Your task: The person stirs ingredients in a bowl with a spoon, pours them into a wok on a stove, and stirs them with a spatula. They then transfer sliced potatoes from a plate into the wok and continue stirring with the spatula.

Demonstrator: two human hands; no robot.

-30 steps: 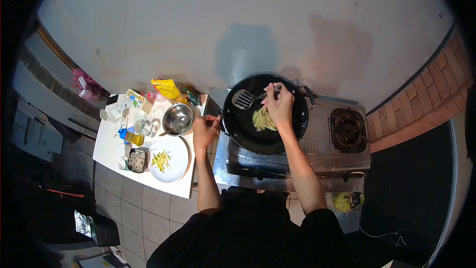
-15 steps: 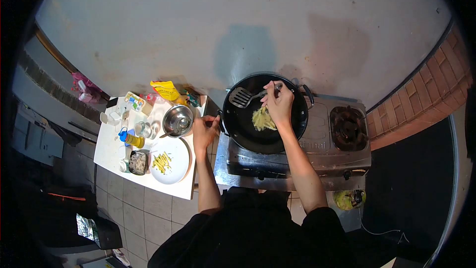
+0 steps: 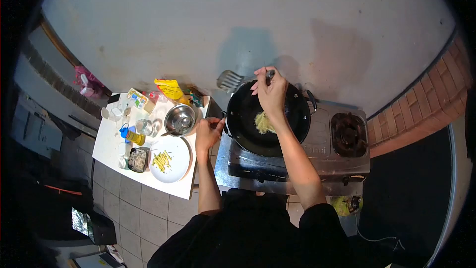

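A black wok (image 3: 248, 136) rests on the left burner of the steel gas stove (image 3: 317, 161). My right hand (image 3: 271, 89) grips the handle of a slotted metal spatula (image 3: 230, 81), whose head is raised over the wok's far left rim. Pale yellow-green food (image 3: 264, 123) lies in a clump inside the wok, partly hidden by my right forearm. My left hand (image 3: 209, 133) is closed on the wok's left handle (image 3: 225, 123), between the wok and the white table.
The white table (image 3: 116, 156) at left bears a plate of yellow-green strips (image 3: 181, 166), a steel bowl (image 3: 180, 120), a yellow bottle (image 3: 134, 137), jars and a yellow packet (image 3: 169, 89). A second burner (image 3: 348, 135) is at right, beside a brick ledge (image 3: 421, 97).
My right hand has lifted the spatula up and to the left, out of the wok to above its far rim. My left hand stays at the handle. The whole view has shifted slightly.
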